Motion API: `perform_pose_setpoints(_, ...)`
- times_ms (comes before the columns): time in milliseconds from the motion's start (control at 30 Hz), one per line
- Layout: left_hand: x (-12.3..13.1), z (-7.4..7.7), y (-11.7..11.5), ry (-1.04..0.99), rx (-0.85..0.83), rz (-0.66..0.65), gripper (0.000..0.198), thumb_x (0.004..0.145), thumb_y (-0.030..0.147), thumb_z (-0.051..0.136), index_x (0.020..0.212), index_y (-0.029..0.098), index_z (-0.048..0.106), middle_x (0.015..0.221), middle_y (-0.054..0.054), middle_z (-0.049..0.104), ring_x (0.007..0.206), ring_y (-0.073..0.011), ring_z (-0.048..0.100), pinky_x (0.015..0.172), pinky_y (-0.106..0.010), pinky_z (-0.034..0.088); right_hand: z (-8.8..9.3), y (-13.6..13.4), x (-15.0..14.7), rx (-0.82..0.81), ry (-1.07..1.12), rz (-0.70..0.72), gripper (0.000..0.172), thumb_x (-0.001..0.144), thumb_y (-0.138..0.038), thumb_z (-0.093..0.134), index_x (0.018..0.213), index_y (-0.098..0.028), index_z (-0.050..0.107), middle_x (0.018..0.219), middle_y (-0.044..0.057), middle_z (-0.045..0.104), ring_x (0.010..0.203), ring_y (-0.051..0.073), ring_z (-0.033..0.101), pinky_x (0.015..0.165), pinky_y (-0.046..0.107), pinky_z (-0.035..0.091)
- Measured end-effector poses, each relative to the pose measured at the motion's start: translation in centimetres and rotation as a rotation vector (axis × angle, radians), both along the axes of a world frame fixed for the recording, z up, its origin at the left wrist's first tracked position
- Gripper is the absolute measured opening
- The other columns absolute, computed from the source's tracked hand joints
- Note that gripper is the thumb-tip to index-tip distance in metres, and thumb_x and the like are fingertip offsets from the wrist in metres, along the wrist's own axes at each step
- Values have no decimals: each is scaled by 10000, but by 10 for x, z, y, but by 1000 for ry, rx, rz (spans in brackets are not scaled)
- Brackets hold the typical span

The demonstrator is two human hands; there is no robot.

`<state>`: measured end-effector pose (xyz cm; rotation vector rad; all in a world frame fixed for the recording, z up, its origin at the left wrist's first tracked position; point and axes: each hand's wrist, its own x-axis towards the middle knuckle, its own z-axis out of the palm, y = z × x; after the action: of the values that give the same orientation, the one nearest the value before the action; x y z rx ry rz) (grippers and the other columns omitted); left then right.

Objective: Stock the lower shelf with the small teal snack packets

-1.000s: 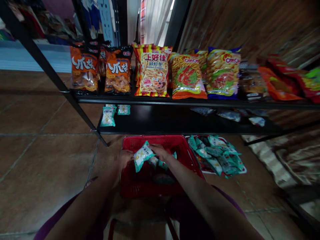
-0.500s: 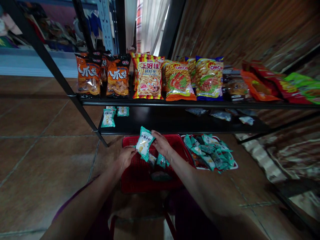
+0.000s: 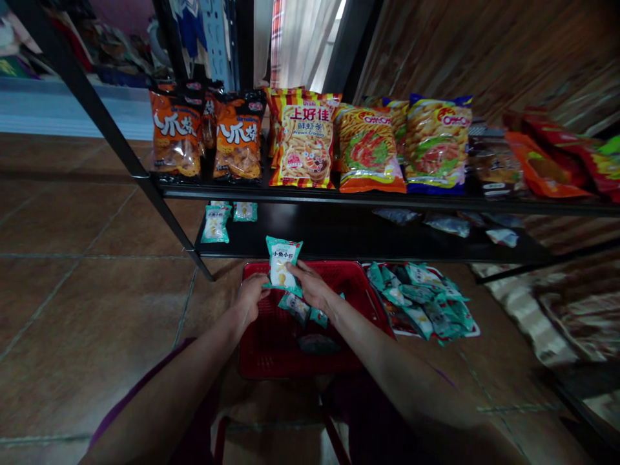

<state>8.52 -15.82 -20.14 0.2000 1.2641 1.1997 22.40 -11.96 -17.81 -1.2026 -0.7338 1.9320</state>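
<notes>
Teal packet (image 3: 283, 261) is held upright over the far rim of the red basket (image 3: 264, 352), just in front of the lower shelf (image 3: 349, 236), pinched from below between both hands. At the left end of that shelf stand two like packets (image 3: 216, 224). A neat placement, I judge, would set this one in line with them, face outward and square to the edge, lifted clear of the shelf lip rather than dragged over it, since the thin film would crumple. The left hand (image 3: 252, 298) closes its fingertips on the packet's lower left corner, as far as the picture shows. The right hand (image 3: 312, 286) clasps the lower right edge, fingers on the face. A light pinch at the seams should be enough, as the contents look brittle. The packet is small and slightly puffed, with teal borders around a white panel, dark Chinese characters and a yellowish snack picture. Spare packets (image 3: 296, 306) lie in the basket under the right hand, and a loose heap (image 3: 426, 300) lies on the floor further right.
</notes>
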Motion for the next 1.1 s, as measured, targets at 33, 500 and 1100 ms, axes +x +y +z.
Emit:
perform_pose_setpoints(33, -3, 4, 2, 3, -16, -3, 70, 668, 150, 645, 735, 159, 629, 733, -44, 660, 747, -163, 628, 742, -297, 491, 1, 2, 0, 3, -10, 8, 290, 703, -248, 712, 957, -197, 582, 837, 15, 720, 712, 151, 672, 690, 275, 536)
perform_pose_setpoints(500, -21, 35, 22, -82, 44, 128, 102, 759, 172, 632, 847, 173, 579, 794, -38, 673, 694, -148, 629, 720, -288, 482, 10, -3, -1, 18, -108, 103, 292, 660, -304, 757, 900, -190, 637, 811, 7, 705, 676, 122, 640, 641, 240, 515)
perform_pose_setpoints(1100, -24, 42, 32, -42, 41, 253, 81, 805, 179, 577, 875, 184, 535, 750, -10, 663, 649, -130, 628, 703, -287, 490, -8, -20, -10, -188, 53, -116, 306, 577, -101, 784, 661, -177, 500, 646, -24, 670, 647, 118, 656, 786, 337, 552)
